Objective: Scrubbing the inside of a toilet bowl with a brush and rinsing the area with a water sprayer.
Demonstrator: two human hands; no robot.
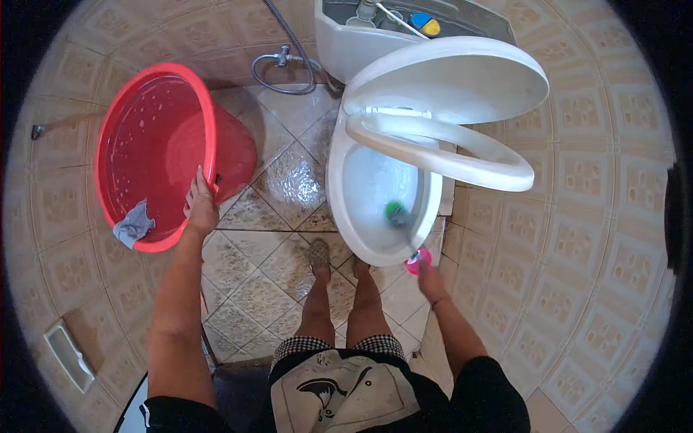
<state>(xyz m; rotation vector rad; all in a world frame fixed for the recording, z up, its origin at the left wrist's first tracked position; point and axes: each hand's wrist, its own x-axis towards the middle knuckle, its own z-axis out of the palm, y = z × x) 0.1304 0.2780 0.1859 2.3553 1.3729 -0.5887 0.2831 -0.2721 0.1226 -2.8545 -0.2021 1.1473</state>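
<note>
My left hand (201,204) grips the near right rim of a large red plastic tub (238,157), its fingers over the rim. The tub tilts, and soapy-looking spots mark its inner wall. A grey-blue cloth (134,224) hangs over the rim at the lower left. In my right hand (432,281) is the handle of a toilet brush (398,214) with a pink part (418,262) by my fingers. The green and grey brush head is blurred, inside the white toilet bowl (338,205). Both the seat (487,170) and the lid (460,81) are raised.
Behind the toilet, the cistern (357,48) holds a blue and yellow item (424,24) and a white stick (400,20). A metal hose (287,24) and valve (282,56) are on the wall. Wet, stained floor tiles (289,184) lie between tub and toilet.
</note>
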